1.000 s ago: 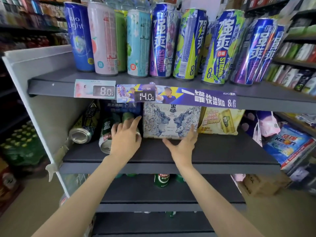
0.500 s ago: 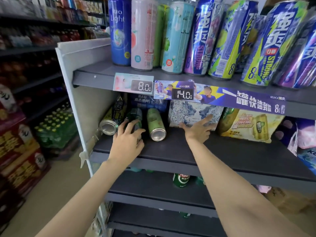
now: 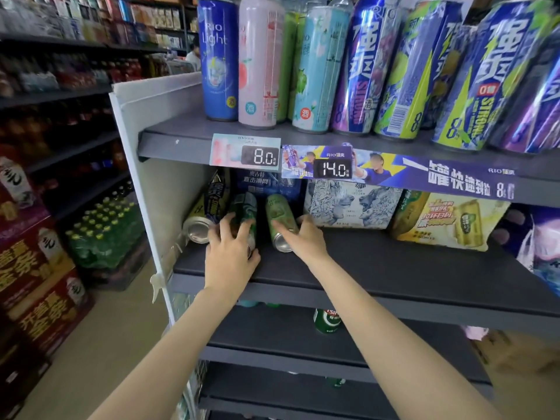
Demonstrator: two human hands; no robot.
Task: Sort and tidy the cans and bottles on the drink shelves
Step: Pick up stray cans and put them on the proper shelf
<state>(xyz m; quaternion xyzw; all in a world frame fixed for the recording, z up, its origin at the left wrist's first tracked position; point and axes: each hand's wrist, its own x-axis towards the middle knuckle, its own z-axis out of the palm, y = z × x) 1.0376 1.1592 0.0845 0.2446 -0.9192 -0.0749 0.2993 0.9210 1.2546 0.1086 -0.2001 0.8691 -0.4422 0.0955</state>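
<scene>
both hands are on the middle shelf (image 3: 394, 268), where three cans lie on their sides with their ends toward the aisle. the left hand (image 3: 231, 256) has its fingers curled over the dark green can (image 3: 245, 209), the middle one of the three, gripping it from above. the right hand (image 3: 303, 236) lies on the light green can (image 3: 277, 215) just beside it, fingers bent across its body near the open end, thumb tucked on the far side by the lion-print carton (image 3: 351, 204). a yellow and black can (image 3: 209, 204) lies tilted against the white side panel (image 3: 142, 153), touching the dark green one. a yellow multipack (image 3: 439, 219) sits further right. on the upper shelf (image 3: 181, 140) tall cans stand upright in a row, a blue rio light can (image 3: 218, 62) at the left end, with price tags reading 8.0 (image 3: 245, 153) and 14.0 (image 3: 333, 168) on its edge.
</scene>
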